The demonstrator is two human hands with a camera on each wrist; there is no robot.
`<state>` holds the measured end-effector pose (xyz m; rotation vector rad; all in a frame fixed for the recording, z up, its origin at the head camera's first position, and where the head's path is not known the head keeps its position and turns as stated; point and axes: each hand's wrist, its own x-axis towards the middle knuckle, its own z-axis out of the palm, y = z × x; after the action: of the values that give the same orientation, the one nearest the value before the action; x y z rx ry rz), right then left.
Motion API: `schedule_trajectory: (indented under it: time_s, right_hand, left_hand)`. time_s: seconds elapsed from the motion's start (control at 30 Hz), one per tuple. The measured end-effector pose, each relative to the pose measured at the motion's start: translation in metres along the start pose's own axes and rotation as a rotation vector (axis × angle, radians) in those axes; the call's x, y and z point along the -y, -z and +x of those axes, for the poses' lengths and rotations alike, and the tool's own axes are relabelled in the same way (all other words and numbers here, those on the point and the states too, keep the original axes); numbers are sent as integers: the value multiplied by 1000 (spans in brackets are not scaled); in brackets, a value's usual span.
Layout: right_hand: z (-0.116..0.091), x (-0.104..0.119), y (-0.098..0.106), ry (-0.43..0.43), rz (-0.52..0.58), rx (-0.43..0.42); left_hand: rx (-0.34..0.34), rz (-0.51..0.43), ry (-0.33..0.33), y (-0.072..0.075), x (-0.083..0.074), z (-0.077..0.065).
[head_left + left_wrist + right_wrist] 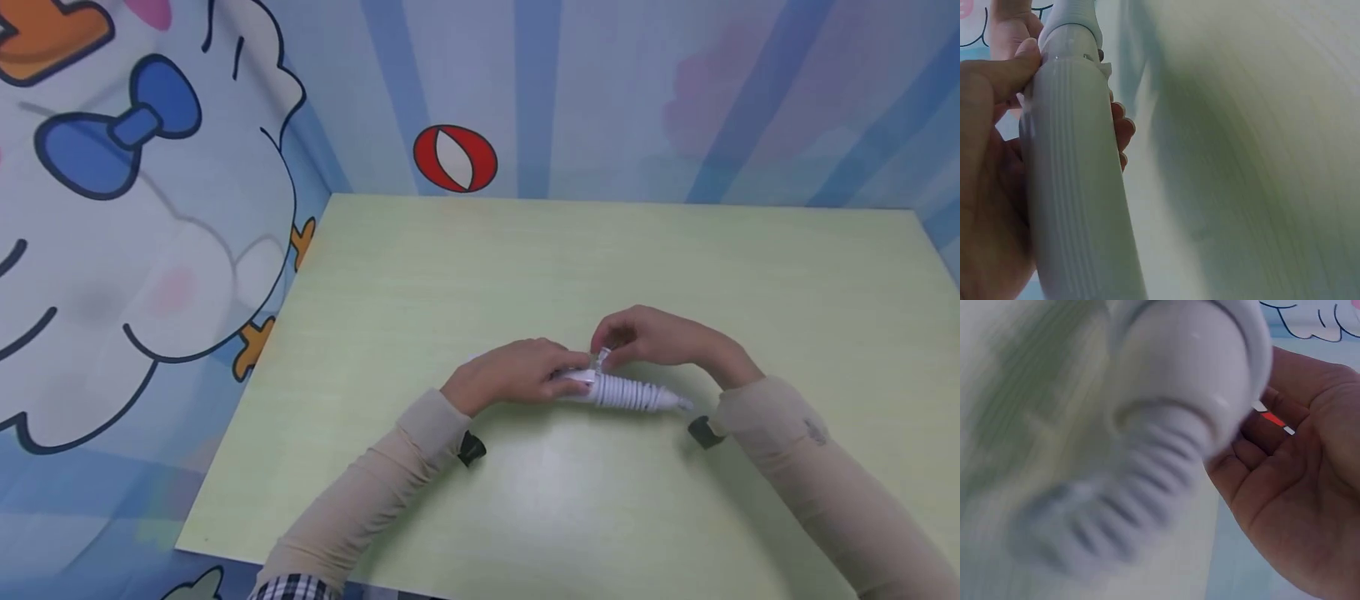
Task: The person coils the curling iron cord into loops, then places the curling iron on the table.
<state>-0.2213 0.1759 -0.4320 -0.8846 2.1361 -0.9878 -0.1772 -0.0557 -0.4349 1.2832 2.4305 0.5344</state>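
A long white handheld appliance [630,393] lies crosswise over the table, its tapered end to the right. In the head view its right part shows close rings like a wound cord. My left hand [517,371] grips the smooth body [1079,162], which has fine lengthwise grooves in the left wrist view. My right hand [652,337] pinches a small whitish piece [602,358] just above the rings, beside my left fingertips; I cannot tell what this piece is. In the right wrist view the ribbed cord sleeve [1129,487] is blurred near the camera, with my right palm [1310,481] behind it.
The pale green table [420,267] runs back to a blue striped wall [600,100] with a printed red and white ball [455,158]. A printed cartoon panel [187,250] stands along the left edge. Dark wrist cameras [703,432] stick out under both cuffs.
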Motion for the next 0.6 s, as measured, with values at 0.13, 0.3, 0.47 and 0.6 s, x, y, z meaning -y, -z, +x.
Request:
schedule_trajectory:
  time_s: [0.13,0.3,0.47,0.6]
  right_hand:
    - [5,2,2,-58,-68,-16]
    - [14,2,2,-110,-100,4]
    - [19,-2,3,-137,-127,11]
    - [22,-5,3,-164,-146,12]
  left_hand:
    - [6,47,4,-3,1,2]
    - [0,94,18,-7,3,1]
    - [-12,120,25,-10,3,-1]
    - [-14,142,32,-11,2,-1]
